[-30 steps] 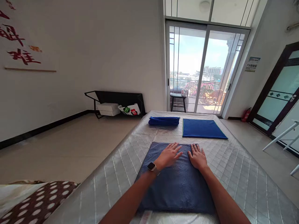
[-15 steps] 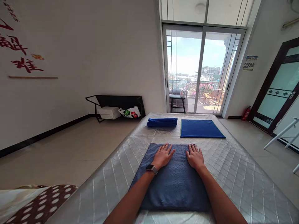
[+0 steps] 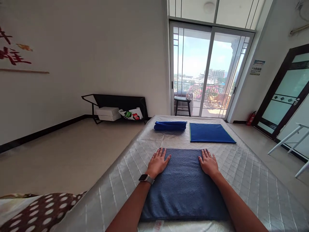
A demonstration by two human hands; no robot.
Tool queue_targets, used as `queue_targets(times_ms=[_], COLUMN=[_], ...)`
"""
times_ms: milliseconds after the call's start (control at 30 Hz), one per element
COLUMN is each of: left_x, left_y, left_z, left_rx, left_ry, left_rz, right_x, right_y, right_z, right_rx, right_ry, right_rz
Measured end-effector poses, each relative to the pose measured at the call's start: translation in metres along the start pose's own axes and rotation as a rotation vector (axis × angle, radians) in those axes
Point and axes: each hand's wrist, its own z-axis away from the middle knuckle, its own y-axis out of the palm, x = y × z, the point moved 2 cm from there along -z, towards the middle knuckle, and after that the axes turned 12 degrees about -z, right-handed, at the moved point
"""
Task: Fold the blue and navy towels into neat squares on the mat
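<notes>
A grey-blue towel [image 3: 184, 187] lies flat on the silvery quilted mattress [image 3: 116, 183]. My left hand [image 3: 157, 163] rests palm down at the towel's far left corner, fingers spread, with a watch on the wrist. At the far right corner, my right hand [image 3: 209, 163] lies palm down with its fingers apart. Neither hand grips anything. Beyond them are a rolled bright blue cloth [image 3: 170, 126] on the left and a flat blue cloth [image 3: 211, 132] with a green edge on the right.
A brown polka-dot blanket [image 3: 45, 209] is at the lower left. Against the wall stands a black frame [image 3: 120, 100] with white boxes [image 3: 108, 113]. Sliding glass doors [image 3: 190, 64] are ahead; a white stool [image 3: 289, 141] stands on the right.
My hands have moved apart toward the towel's far corners, my left hand to the left and my right hand slightly to the right. The camera view has shifted a little.
</notes>
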Motion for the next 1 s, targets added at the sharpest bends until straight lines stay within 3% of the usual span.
queue_targets(times_ms=[233, 333, 400, 533, 633, 700, 833, 1000], left_x=[0.004, -0.006, -0.025, -0.083, -0.121, -0.132, -0.119, -0.054], left_y=[-0.001, -0.009, -0.013, -0.011, 0.001, 0.008, 0.009, 0.001], left_z=[0.006, 0.014, 0.022, 0.045, 0.062, 0.068, 0.063, 0.045], left_rx=[-0.067, -0.137, -0.210, -0.313, -0.305, -0.276, -0.195, -0.071], left_ry=[-0.014, -0.041, 0.003, 0.214, 0.373, 0.425, 0.360, 0.159], left_rz=[-0.033, -0.076, -0.070, 0.030, 0.096, 0.110, 0.084, -0.007], right_x=[-0.003, -0.003, -0.003, -0.002, -0.003, -0.003, -0.004, -0.003], right_y=[0.000, 0.005, 0.007, 0.007, 0.008, 0.009, 0.011, 0.008], right_z=[0.016, 0.016, 0.014, 0.014, 0.013, 0.013, 0.013, 0.015], right_rx=[0.033, 0.067, 0.070, 0.074, 0.064, 0.048, 0.025, 0.034], right_ry=[-0.041, -0.046, -0.043, -0.040, -0.038, -0.041, -0.040, -0.037], right_rz=[0.013, -0.007, -0.013, -0.029, -0.034, -0.047, -0.081, -0.115])
